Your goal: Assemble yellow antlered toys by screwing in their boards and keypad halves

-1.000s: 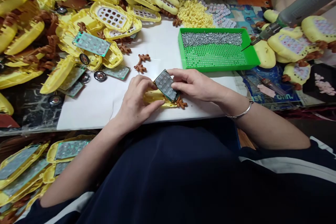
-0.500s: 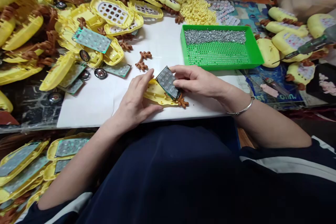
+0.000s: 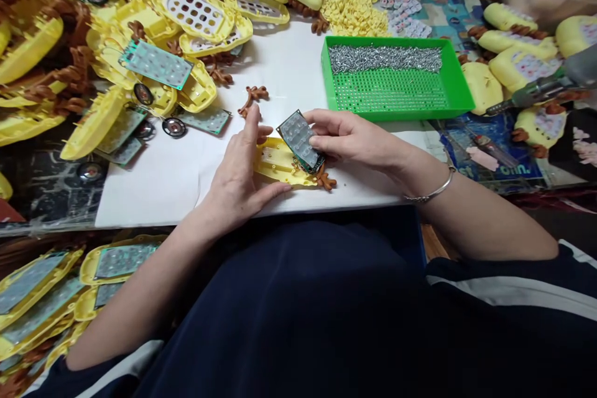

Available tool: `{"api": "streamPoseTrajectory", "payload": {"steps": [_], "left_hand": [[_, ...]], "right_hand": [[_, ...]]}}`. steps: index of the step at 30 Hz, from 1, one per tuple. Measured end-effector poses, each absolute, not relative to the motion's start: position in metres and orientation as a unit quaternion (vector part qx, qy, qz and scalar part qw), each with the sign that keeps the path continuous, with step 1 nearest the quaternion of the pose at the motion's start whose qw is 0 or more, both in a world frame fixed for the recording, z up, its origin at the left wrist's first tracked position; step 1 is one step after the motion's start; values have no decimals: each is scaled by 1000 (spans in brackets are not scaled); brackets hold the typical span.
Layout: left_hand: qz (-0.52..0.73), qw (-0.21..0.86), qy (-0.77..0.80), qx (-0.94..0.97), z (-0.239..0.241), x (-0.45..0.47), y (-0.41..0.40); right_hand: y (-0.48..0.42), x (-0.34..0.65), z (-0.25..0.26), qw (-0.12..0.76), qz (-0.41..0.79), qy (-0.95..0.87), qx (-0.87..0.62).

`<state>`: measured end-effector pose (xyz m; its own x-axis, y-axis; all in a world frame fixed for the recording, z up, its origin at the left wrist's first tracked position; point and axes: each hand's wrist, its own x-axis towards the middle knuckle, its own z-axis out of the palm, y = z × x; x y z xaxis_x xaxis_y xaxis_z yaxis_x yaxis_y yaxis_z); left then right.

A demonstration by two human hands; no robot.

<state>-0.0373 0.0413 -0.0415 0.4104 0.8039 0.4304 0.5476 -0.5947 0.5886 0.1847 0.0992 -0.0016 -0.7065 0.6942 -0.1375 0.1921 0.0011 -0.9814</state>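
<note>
My right hand [image 3: 347,137] pinches a circuit board [image 3: 298,137] with a grey rubber keypad on its face. The board is tilted above a yellow plastic half-shell [image 3: 275,161], covering part of its inside. At the shell's right end sits a brown antler-shaped piece [image 3: 326,181]. My left hand [image 3: 240,168] is at the shell's left end, thumb along the near edge and fingers raised and apart. Whether it presses on the shell I cannot tell. Another brown antler piece [image 3: 253,98] lies on the white sheet [image 3: 153,193] just beyond.
A green tray [image 3: 396,113] of screws stands behind my right hand. Yellow shells [image 3: 191,12], keypad boards [image 3: 156,63] and small round speakers [image 3: 174,127] crowd the left. A power screwdriver [image 3: 536,90] juts in from the right over finished-looking yellow cases [image 3: 532,65].
The board has tilted slightly and shows more of the shell beneath. My left index finger has risen and straightened. The whole view has shifted a little.
</note>
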Motion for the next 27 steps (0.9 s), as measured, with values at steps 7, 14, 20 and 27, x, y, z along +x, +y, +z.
{"api": "streamPoseTrajectory", "payload": {"steps": [7, 14, 20, 27], "left_hand": [[339, 187, 430, 815, -37, -37, 38], [339, 194, 430, 814, -37, -37, 39], [350, 170, 419, 821, -40, -37, 40], [311, 169, 433, 829, -33, -38, 39]], "right_hand": [[99, 183, -5, 210, 544, -742, -330], [92, 177, -3, 197, 440, -782, -395], [89, 173, 6, 163, 367, -815, -418], [89, 165, 13, 118, 288, -846, -433]]}}
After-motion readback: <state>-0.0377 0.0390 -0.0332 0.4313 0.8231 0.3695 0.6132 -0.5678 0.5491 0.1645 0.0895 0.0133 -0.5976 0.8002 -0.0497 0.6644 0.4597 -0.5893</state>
